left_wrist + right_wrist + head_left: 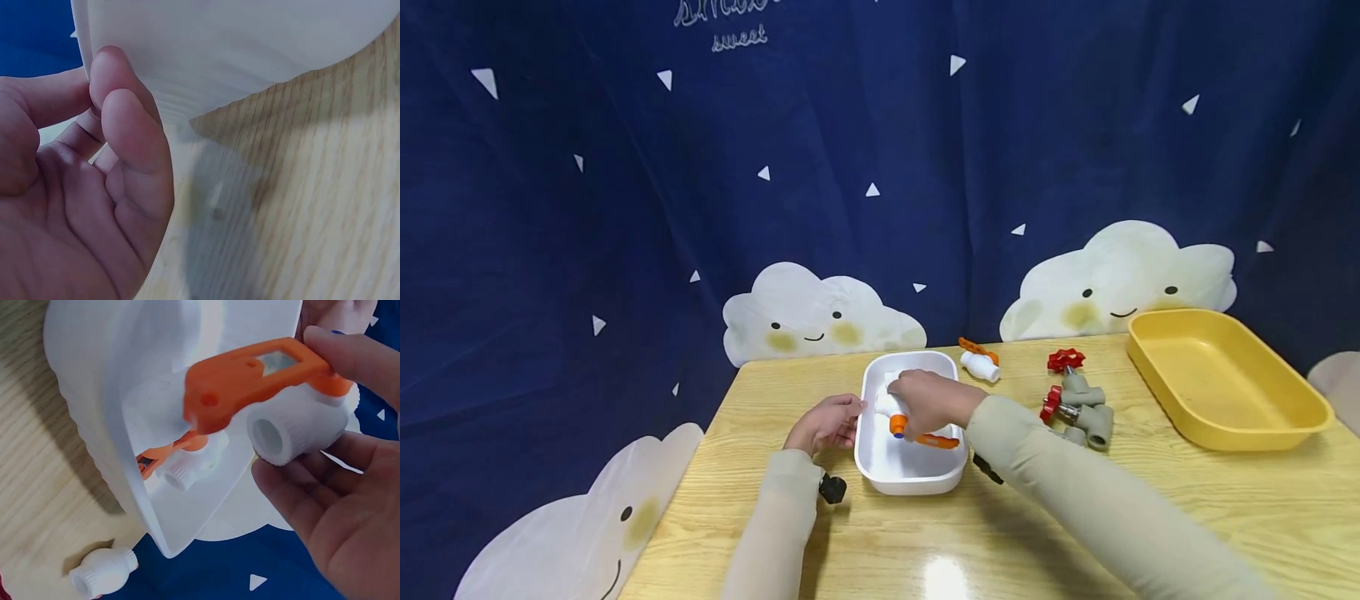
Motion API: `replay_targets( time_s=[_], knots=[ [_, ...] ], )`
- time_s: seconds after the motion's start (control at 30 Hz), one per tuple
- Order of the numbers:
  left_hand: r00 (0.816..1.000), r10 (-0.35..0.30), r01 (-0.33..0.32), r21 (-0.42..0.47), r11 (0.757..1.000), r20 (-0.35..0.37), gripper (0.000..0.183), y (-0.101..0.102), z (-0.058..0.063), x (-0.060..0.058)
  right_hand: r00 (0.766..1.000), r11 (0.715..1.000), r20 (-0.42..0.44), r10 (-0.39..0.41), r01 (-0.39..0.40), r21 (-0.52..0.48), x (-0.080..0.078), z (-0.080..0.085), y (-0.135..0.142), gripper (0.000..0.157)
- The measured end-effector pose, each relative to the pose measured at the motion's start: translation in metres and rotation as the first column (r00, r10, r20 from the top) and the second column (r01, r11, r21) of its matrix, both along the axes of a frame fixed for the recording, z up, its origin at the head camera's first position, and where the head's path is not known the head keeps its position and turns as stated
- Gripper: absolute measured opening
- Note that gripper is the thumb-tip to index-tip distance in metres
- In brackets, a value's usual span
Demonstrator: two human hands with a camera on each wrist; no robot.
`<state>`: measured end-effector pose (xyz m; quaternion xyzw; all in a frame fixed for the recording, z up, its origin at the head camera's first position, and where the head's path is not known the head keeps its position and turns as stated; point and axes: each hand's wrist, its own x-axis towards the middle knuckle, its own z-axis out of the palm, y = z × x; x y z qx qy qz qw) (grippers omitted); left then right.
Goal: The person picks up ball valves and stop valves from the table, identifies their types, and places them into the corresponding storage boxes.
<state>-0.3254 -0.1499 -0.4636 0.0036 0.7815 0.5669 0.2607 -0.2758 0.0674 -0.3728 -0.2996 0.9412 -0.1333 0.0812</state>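
Observation:
My right hand [928, 400] holds a white plastic ball valve [300, 425] with a long orange lever [250, 375], inside the white tub [910, 482]. Thumb and fingers pinch the valve from opposite sides. Lower in the tub, the right wrist view has a smaller orange and white shape [194, 456]; I cannot tell whether it is another valve or a reflection. At the tub's left side, my left hand [831, 423] grips the rim between thumb and curled fingers, plain in the left wrist view.
Behind the tub's right corner lies another white ball valve [981, 365] with an orange lever. Several grey valves [1086, 417] with red handwheels [1065, 360] lie to the right. A yellow tub [1262, 437] stands at the far right. A dark blue curtain [880, 125] hangs behind the wooden table [760, 375].

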Motion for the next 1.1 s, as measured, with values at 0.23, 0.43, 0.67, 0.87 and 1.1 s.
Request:
replay_targets(
  time_s=[0.23, 0.43, 0.67, 0.87, 1.1],
  knots=[
    [1.000, -0.004, 0.004, 0.000, 1.000, 0.009, 0.018, -0.001, 0.002, -0.001, 0.998, 0.999, 0.061, -0.010, 0.007, 0.053, -0.007, -0.006, -0.007, 0.059],
    [1.000, -0.012, 0.012, 0.001, 1.000, 0.008, 0.017, -0.002, 0.003, -0.005, 0.996, 0.994, 0.092, -0.015, 0.006, 0.108, -0.006, -0.007, -0.018, 0.055],
    [1.000, -0.018, 0.018, 0.018, 1.000, 0.012, 0.017, -0.002, -0.001, 0.000, 0.990, 0.976, 0.129, -0.053, 0.023, 0.219, -0.002, -0.011, -0.031, 0.056],
    [1.000, -0.012, 0.012, 0.011, 1.000, 0.016, 0.018, -0.001, -0.002, 0.001, 0.983, 0.969, 0.154, -0.095, 0.055, 0.242, -0.002, -0.014, -0.032, 0.056],
    [1.000, -0.020, 0.019, 0.032, 0.999, 0.017, 0.019, -0.001, -0.002, -0.001, 0.985, 0.973, 0.147, -0.093, 0.059, 0.222, -0.008, -0.018, -0.031, 0.053]
  ],
)
